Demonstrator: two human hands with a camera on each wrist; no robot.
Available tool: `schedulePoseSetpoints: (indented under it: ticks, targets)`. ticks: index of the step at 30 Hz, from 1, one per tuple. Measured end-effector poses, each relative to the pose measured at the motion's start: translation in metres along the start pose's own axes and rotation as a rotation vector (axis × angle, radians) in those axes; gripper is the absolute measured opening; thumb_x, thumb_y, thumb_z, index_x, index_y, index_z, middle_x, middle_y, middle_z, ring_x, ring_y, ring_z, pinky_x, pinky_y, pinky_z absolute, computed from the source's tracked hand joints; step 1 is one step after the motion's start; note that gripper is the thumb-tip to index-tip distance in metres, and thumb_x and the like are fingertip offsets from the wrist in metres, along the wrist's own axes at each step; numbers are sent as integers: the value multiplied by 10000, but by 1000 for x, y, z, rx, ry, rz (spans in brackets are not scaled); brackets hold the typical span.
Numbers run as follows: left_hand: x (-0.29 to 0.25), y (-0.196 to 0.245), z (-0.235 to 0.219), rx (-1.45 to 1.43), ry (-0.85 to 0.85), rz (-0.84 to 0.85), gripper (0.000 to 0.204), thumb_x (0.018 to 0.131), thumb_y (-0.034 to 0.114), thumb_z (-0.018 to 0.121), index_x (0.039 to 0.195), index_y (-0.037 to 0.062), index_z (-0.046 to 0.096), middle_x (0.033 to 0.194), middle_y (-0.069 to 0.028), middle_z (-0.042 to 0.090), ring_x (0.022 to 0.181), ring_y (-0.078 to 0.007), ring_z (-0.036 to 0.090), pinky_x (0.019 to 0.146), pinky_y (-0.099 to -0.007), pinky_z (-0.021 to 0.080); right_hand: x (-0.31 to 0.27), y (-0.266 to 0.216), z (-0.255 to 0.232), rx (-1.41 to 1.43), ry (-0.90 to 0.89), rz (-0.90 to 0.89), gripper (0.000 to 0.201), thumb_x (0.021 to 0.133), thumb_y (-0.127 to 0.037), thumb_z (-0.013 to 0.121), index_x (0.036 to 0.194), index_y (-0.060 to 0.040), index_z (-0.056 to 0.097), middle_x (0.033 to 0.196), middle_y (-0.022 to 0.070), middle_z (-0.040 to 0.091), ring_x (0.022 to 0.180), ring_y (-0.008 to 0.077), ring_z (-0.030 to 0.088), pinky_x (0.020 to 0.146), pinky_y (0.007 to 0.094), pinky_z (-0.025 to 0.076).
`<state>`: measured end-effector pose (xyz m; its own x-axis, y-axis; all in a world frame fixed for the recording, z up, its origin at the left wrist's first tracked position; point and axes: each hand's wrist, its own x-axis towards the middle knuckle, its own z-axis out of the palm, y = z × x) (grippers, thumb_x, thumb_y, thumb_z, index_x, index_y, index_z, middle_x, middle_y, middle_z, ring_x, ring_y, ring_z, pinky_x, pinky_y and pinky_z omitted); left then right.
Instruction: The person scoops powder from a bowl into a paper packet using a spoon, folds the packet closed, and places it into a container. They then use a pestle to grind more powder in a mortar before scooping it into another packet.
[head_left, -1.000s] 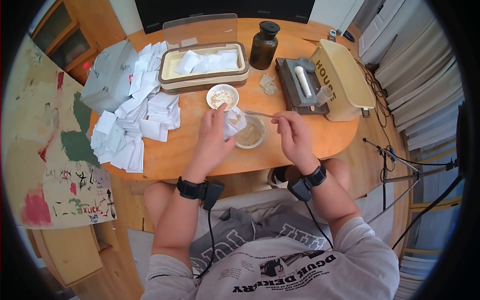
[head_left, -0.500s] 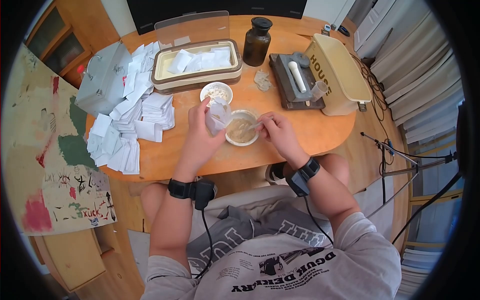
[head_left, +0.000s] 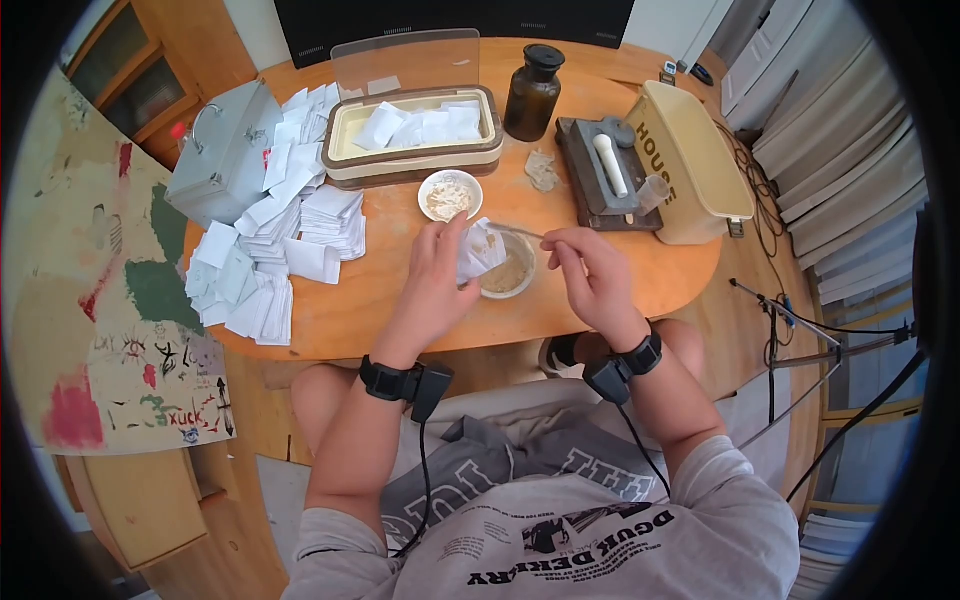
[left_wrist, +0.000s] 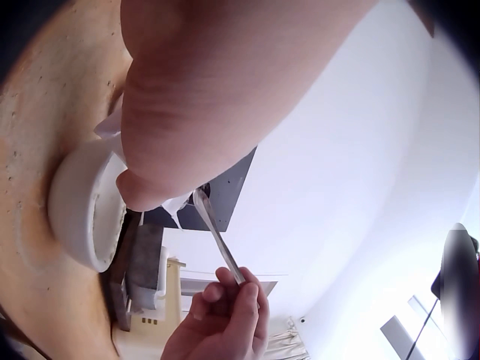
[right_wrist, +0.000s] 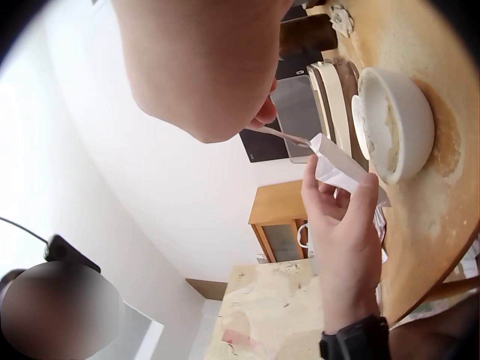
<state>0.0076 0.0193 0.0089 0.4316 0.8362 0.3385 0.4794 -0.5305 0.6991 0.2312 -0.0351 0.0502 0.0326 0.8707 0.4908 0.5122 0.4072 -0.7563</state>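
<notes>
My left hand (head_left: 436,290) holds a small white paper packet (head_left: 480,252) between thumb and fingers, over the left side of a white bowl (head_left: 517,285) of tan powder. A metal spoon (head_left: 518,231) is pinched in my right hand (head_left: 597,277), its tip at the packet's mouth. The right wrist view has the spoon (right_wrist: 283,136) meeting the raised edge of the packet (right_wrist: 339,166). In the left wrist view my right hand (left_wrist: 225,315) grips the spoon's handle. Behind the packet sits a smaller bowl (head_left: 450,196) with whitish pieces.
Piles of white packets (head_left: 330,222) lie at the left beside a metal case (head_left: 222,155). An open-lidded container (head_left: 412,160) holds more packets. Further right are a dark jar (head_left: 533,92), crumpled material (head_left: 542,171), a grey block (head_left: 603,180) with a white pestle, and a cream bin (head_left: 690,170).
Half a second ago the spoon was down in the powder of the larger bowl; now it is raised to the packet's mouth. The left hand still holds the packet, now tilted differently.
</notes>
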Motion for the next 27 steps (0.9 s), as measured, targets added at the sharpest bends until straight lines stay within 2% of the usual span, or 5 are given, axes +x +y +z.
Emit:
schedulePoseSetpoints:
  ticks: [8,10,16,20,27]
  targets:
    - [4,-12,-1,-328,63,-61,746,813,-36,673,1467,46,326,1355,-141,412,1314,-257,442,1098,-400,401,-1,18,-2,-142,-11,100,125,965,-37,572,1034,9,665,889,138,692,748,244,684,673,327,538]
    - [6,-13,-2,-1092,68,-330,703,828,-52,671,1442,40,343,1360,-106,396,1348,-216,415,1122,-383,389,-3,25,1,-190,-35,65,129,949,-48,588,1032,19,662,904,168,688,807,302,683,723,366,542]
    - [2,-15,5,-367,146,-101,689,819,-50,696,1413,32,357,1351,-104,411,1328,-226,437,1124,-391,399,-3,29,5,-203,-63,51,128,943,-59,594,1015,27,656,906,182,686,834,329,682,753,384,542]
    - [5,-14,4,-342,168,-144,694,816,-20,714,1412,31,362,1343,-121,428,1309,-237,451,1117,-394,407,-9,35,19,-180,-100,99,136,965,-77,573,1007,28,649,882,167,693,778,284,689,709,365,544]
    - [5,-11,-2,-86,176,-65,703,783,27,727,1403,15,395,1316,-174,444,1251,-319,477,1072,-412,411,-11,47,27,459,-83,644,205,1036,-144,495,1016,8,631,826,59,681,666,94,603,589,249,493]
